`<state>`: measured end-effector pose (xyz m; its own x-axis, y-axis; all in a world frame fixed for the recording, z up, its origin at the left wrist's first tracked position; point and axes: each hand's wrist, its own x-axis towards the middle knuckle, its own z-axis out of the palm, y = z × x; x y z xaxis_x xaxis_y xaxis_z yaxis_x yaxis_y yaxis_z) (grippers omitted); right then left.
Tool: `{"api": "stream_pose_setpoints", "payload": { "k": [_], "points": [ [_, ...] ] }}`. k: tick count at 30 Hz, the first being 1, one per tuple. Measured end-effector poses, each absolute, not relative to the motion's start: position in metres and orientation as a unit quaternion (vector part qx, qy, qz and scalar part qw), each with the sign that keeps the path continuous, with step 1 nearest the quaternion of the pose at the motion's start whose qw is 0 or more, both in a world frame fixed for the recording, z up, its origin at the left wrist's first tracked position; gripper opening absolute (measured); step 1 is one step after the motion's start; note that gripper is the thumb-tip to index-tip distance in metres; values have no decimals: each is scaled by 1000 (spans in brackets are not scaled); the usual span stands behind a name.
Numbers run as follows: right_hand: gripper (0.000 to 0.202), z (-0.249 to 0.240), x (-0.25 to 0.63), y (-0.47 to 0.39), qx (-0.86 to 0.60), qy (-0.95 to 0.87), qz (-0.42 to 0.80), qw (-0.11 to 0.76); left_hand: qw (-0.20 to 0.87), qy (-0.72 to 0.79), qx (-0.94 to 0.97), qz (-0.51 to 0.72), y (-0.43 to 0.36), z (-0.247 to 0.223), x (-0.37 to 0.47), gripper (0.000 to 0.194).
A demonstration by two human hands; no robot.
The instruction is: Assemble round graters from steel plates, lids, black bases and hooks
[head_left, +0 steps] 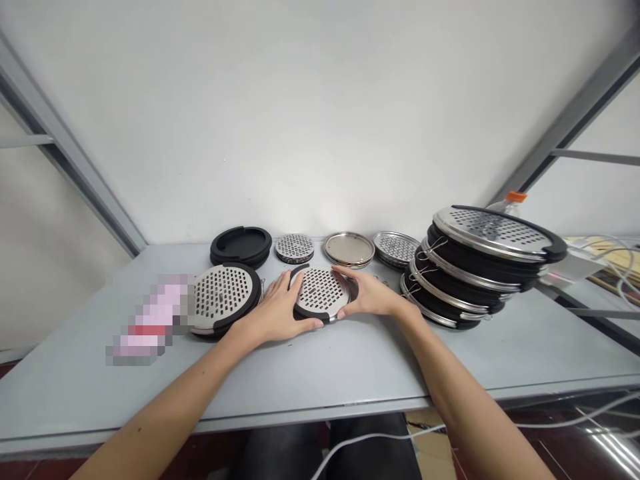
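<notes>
A round slotted metal plate with a black rim lies on the grey table in front of me, slots facing up. My left hand curves around its left side, thumb along the front edge. From the right, my right hand grips the rim between thumb and fingers. A second slotted plate with a black rim sits just left of my left hand, tilted a little. To the right of my right hand rises a leaning stack of similar black-rimmed plates with thin wire clips on their sides.
Along the wall stand black rings, a pile of slotted discs, plain metal rings or lids and more slotted discs. A blurred pinkish item lies left. An orange-capped bottle stands behind the stack. A white cable hangs below the table's front edge.
</notes>
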<state>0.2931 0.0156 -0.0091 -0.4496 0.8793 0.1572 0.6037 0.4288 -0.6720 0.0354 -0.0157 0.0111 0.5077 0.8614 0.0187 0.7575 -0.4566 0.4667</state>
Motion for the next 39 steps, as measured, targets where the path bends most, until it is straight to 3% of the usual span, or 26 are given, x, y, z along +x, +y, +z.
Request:
{"api": "stream_pose_setpoints", "payload": {
  "k": [22, 39],
  "points": [
    [113, -16, 293, 20, -438, -787, 336, 277, 194, 500, 831, 146, -16, 8, 39, 104],
    [108, -12, 290, 14, -438, -812, 295, 247, 185, 481, 849, 112, -15, -1, 34, 102]
  ]
}}
